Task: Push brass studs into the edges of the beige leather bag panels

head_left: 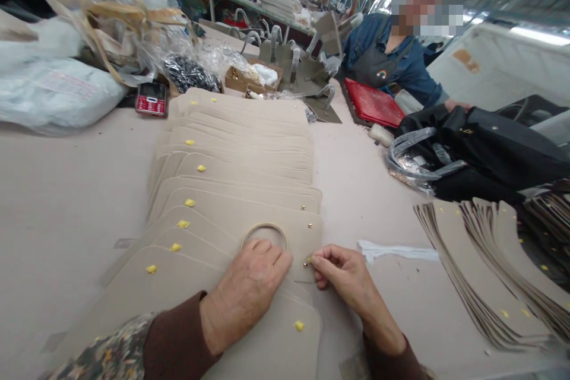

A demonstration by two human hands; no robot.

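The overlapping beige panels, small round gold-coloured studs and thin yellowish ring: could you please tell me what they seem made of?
The beige panels: probably leather or imitation leather, matte, judging by their smooth, even faces and thin edges. The gold-coloured studs: likely polished metal, since they glint. The yellowish ring: smooth, perhaps plastic, metal or card; its narrow plain rim leaves that open.

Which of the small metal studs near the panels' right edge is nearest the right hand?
The lowest visible one in the picture, the stud right beside the right hand; the other visible studs sit farther up.
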